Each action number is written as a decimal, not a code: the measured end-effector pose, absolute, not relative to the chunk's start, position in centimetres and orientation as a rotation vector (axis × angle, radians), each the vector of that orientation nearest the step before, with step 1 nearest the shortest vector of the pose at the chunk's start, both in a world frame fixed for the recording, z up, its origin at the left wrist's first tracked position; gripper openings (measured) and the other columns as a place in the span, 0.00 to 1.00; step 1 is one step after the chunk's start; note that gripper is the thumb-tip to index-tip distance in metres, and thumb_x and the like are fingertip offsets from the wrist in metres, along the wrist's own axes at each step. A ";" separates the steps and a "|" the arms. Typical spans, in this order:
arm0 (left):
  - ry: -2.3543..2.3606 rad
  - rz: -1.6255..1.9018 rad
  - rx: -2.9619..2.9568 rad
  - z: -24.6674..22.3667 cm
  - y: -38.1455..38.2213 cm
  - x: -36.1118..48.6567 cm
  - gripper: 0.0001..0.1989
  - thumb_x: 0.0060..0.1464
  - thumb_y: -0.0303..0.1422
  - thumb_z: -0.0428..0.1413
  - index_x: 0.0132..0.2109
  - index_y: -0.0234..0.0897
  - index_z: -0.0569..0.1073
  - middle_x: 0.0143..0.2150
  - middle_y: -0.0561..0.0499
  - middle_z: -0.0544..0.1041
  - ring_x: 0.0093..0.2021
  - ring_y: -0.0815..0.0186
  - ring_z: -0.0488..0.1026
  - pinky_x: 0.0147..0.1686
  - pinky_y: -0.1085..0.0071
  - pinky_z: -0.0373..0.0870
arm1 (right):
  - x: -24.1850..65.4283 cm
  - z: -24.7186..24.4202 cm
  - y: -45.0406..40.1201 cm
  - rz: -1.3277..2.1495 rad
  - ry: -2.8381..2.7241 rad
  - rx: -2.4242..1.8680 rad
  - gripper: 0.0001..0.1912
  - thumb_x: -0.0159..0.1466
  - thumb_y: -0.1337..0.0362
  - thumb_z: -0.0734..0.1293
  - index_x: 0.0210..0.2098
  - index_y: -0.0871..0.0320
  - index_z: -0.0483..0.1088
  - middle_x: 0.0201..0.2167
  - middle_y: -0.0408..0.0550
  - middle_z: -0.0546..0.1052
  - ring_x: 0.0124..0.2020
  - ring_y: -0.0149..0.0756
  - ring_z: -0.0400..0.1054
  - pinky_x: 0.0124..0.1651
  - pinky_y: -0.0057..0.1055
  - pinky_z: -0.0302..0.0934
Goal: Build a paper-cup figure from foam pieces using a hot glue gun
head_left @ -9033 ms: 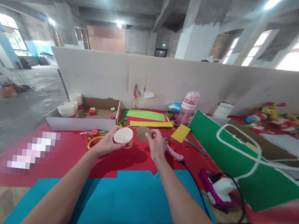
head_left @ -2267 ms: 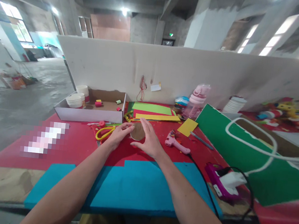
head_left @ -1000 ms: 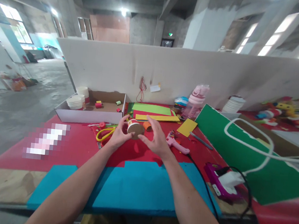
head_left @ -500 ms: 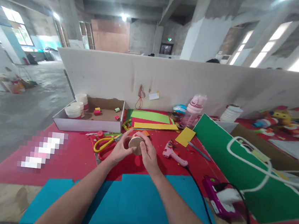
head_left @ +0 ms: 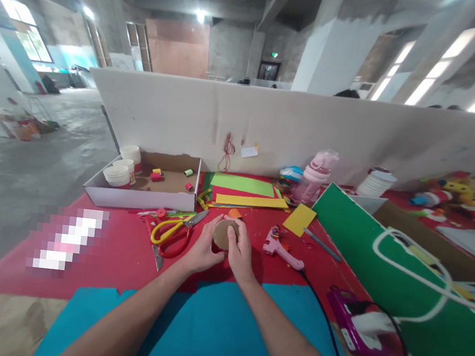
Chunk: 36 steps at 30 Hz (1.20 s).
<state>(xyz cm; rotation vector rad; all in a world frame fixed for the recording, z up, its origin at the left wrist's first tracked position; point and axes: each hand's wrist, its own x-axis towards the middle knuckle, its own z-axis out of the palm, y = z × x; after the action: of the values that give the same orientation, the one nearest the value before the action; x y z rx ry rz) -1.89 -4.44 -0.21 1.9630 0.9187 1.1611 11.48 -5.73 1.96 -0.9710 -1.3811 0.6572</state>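
Between my two hands is a round brown cardboard disc (head_left: 222,235), its flat face turned toward me; what lies behind it is hidden. My left hand (head_left: 203,249) curls around its left side, thumb below the edge. My right hand (head_left: 240,253) grips the right side, with the thumb pressed on the face. Left of the hands lie scissors (head_left: 196,218) with one yellow and one red handle, and a pointed metal blade (head_left: 158,259). To the right, a pink glue gun (head_left: 284,253) rests on the red table cover (head_left: 128,246).
A white-sided box (head_left: 142,199) holds paper cups (head_left: 116,175) and small paper rolls. Coloured paper sheets (head_left: 245,185) lie at the back, near a pink bottle (head_left: 316,175). A purple power strip (head_left: 351,326) and green board (head_left: 374,283) stand right. Blue board (head_left: 221,329) lies under my forearms.
Both hands have shifted slightly right with the disc, which now faces me more fully. The right thumb has moved farther onto its face. The view has also shifted a little.
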 end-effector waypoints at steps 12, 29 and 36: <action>0.765 1.097 1.524 1.1 -4.6 -2.2 0.43 0.44 0.32 0.64 0.66 0.43 0.57 0.64 0.42 0.62 0.62 0.49 0.61 0.59 0.55 0.60 | 11.7 1.7 -5.8 0.656 -1.384 -1.021 0.13 0.69 0.58 0.57 0.50 0.54 0.65 0.51 0.50 0.73 0.53 0.38 0.67 0.56 0.37 0.60; 0.855 1.308 1.020 2.7 -4.5 -2.1 0.22 0.46 0.40 0.64 0.49 0.38 0.76 0.47 0.47 0.77 0.44 0.62 0.73 0.42 0.70 0.66 | 12.1 1.8 -5.6 0.853 -1.452 -1.014 0.25 0.68 0.48 0.55 0.61 0.49 0.63 0.59 0.49 0.68 0.58 0.42 0.64 0.60 0.44 0.60; 0.954 1.157 1.186 2.9 -4.7 -2.5 0.24 0.50 0.49 0.60 0.48 0.35 0.75 0.34 0.49 0.77 0.31 0.65 0.71 0.31 0.71 0.65 | 11.4 2.1 -6.0 1.509 -1.190 -0.925 0.25 0.64 0.46 0.62 0.57 0.47 0.62 0.36 0.45 0.77 0.21 0.30 0.70 0.25 0.32 0.72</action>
<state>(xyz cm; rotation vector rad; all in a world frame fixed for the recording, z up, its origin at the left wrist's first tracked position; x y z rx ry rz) -2.52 -4.67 2.94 1.1862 0.9541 1.1567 11.41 -5.97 2.14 -0.9253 -1.1904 1.5092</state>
